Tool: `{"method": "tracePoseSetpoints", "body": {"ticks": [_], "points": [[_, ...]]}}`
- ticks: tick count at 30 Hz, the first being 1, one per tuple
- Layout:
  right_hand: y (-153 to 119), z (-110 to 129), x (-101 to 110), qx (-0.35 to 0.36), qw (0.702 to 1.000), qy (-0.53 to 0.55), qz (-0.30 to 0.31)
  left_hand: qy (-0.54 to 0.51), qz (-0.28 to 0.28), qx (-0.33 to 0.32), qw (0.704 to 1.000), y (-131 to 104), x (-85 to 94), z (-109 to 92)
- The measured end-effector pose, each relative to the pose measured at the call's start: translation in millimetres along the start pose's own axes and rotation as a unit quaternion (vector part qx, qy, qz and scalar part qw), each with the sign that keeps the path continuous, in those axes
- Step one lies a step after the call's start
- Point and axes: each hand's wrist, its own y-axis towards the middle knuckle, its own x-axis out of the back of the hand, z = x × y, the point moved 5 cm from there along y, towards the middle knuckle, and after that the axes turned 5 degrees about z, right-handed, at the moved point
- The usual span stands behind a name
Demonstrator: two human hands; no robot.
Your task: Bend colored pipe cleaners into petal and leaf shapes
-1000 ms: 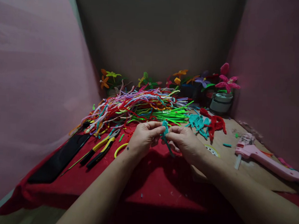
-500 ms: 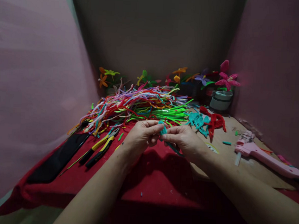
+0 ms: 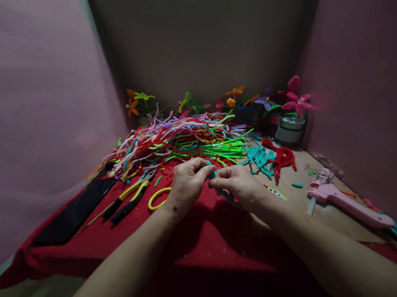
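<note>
Between my two hands, above the red cloth, is a teal pipe cleaner, bent at its upper end. My left hand pinches that upper end between thumb and fingers. Just beside it, my right hand is closed on the same pipe cleaner, and its loose tail hangs below the right fingers. My fingertips cover much of the bend. Behind the hands lies a large heap of multicoloured pipe cleaners, with a bright green bundle at its right.
Yellow-black pliers and a black phone lie left. A yellow scissors handle shows by my left wrist. Teal shapes, red shapes and a pink glue gun lie right on a board. Pipe-cleaner flowers stand behind.
My left hand has turned, its thumb now further over the teal pipe cleaner, which shows less. The yellow handle by my left wrist has come into view. The view has shifted slightly.
</note>
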Motion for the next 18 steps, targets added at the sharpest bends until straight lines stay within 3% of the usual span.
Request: {"method": "tracePoseSetpoints", "body": {"ticks": [2, 6, 8, 18], "points": [[0, 0, 0, 0.0, 1.0, 0.005, 0.009, -0.017, 0.018, 0.014, 1.0, 1, 0.0, 2], [-1, 0, 1, 0.003, 1.0, 0.013, 0.027, -0.153, 0.169, 0.08, 0.97, 2, -7.7, 6], [-1, 0, 1, 0.005, 0.999, 0.007, 0.043, -0.168, 0.218, 0.09, 0.957, 2, -8.1, 7], [-5, 4, -9, -0.009, 0.996, -0.011, 0.091, -0.086, 0.286, 0.087, 0.95, 4, -2.1, 4]]}}
